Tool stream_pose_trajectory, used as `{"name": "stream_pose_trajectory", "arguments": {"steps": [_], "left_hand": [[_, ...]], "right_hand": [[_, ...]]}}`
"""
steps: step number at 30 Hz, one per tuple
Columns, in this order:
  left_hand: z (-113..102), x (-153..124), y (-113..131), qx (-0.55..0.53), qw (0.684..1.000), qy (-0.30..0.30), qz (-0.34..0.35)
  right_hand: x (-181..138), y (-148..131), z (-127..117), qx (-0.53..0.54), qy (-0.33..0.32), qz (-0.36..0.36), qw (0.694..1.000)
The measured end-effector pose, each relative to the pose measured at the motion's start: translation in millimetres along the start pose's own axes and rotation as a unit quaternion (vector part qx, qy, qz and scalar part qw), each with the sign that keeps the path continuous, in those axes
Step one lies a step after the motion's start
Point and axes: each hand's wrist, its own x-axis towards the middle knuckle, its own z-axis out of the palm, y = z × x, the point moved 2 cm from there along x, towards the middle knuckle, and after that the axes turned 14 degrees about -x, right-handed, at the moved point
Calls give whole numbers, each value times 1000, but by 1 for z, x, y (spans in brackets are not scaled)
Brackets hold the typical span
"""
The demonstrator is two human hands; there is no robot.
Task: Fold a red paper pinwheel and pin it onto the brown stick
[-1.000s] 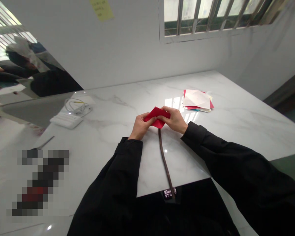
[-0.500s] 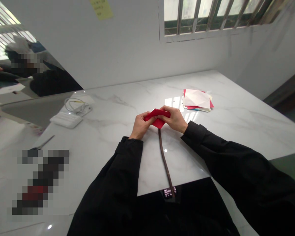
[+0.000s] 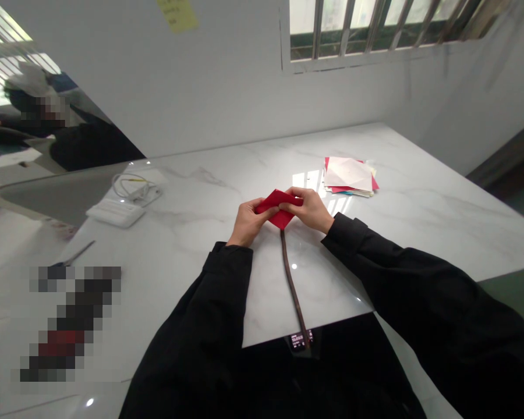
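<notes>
A piece of red paper [image 3: 282, 218], folded into a diamond shape, is held between my two hands above the marbled table. My left hand [image 3: 247, 223] grips its left side, the thumb lying across the front. On its right side my right hand [image 3: 311, 210] pinches the paper, and the two thumbs come close together near the middle. The fingers behind the paper are hidden. A thin brown cord-like strip [image 3: 290, 273] runs from just under the paper's lower tip down towards my body.
A stack of coloured paper sheets [image 3: 349, 176] lies at the back right of the white marbled table [image 3: 209, 192]. A white box-like device [image 3: 116, 213] with a cable is at the left. Scissors [image 3: 76, 256] and a blurred dark object [image 3: 72, 323] lie nearer. A person [image 3: 81, 131] appears at far left.
The upper part of the red paper has risen and spread flatter, so more of its face shows. My hands stay almost in place, both still on the paper.
</notes>
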Motion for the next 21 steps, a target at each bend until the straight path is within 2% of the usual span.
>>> {"name": "stream_pose_trajectory", "arguments": {"steps": [9,21], "left_hand": [[2,-1,0,8,1000,-3,-4],[1,0,-1,24,1000,7,5]], "right_hand": [[1,1,0,26,-13,2,1000],[1,-1,-2,-6,-12,-4,1000]]}}
